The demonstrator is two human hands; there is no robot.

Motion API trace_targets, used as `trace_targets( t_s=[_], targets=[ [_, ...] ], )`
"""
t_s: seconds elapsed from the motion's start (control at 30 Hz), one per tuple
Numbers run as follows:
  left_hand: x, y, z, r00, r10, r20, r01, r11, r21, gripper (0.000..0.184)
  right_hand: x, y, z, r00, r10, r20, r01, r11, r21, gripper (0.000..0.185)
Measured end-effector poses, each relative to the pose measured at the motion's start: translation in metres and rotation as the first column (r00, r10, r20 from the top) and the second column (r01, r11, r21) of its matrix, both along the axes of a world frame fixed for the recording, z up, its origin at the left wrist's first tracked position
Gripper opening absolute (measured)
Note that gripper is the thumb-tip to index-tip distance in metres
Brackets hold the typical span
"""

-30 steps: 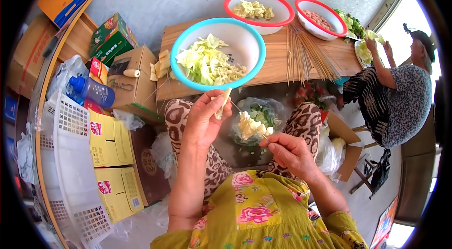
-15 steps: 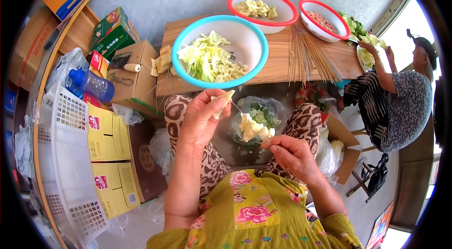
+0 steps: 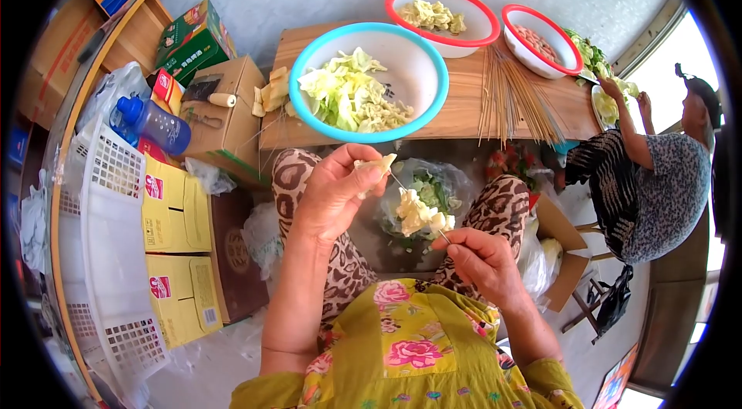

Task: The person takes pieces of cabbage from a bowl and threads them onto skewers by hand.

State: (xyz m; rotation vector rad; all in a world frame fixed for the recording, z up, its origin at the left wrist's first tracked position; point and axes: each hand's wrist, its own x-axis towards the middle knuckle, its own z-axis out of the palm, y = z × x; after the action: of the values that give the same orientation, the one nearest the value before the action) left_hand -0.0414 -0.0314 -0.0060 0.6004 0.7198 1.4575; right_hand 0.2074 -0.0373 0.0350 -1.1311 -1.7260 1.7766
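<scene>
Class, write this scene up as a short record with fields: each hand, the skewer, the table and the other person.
Left hand: holds a pale leaf piece at the skewer's far end
Right hand: grips its near end
Skewer: pale pieces bunched between the hands
Table: blue-rimmed basin, two red-rimmed basins, loose skewers
Other person: seated at right

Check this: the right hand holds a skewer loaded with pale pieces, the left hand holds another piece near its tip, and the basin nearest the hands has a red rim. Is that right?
Not quite: the nearest basin has a light blue rim, not red, as the head view shows. The right hand does hold the loaded skewer, and the left hand another piece near its tip.
</scene>
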Motion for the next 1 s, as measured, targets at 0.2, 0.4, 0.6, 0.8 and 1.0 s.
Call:
trace_targets(
  t_s=[0.2,0.4,0.6,0.8,1.0],
  targets=[
    [0.001,-0.001,0.006,0.999,0.012,-0.039,-0.011,1.0,0.027,0.021,0.002,0.0,-0.001,1.0,-0.001,-0.028,0.001,1.0,-0.029,0.018],
    [0.002,-0.002,0.005,0.997,0.033,-0.068,-0.031,0.999,0.037,0.021,0.001,-0.001,-0.002,0.998,-0.002,-0.06,-0.003,0.997,-0.078,0.018],
    [0.003,-0.002,0.01,0.996,0.062,-0.064,-0.059,0.997,0.04,0.021,0.0,-0.004,0.001,0.996,-0.011,-0.088,0.002,0.995,-0.102,0.019],
    [0.005,-0.001,0.006,0.999,0.046,0.018,-0.046,0.998,0.047,0.02,0.003,-0.004,0.0,0.993,-0.018,-0.115,0.005,0.993,-0.114,0.02],
    [0.002,0.001,-0.001,0.994,0.045,0.096,-0.048,0.998,0.028,0.018,0.004,-0.004,0.001,0.994,-0.012,-0.11,0.002,0.996,-0.092,0.02]
  ],
)
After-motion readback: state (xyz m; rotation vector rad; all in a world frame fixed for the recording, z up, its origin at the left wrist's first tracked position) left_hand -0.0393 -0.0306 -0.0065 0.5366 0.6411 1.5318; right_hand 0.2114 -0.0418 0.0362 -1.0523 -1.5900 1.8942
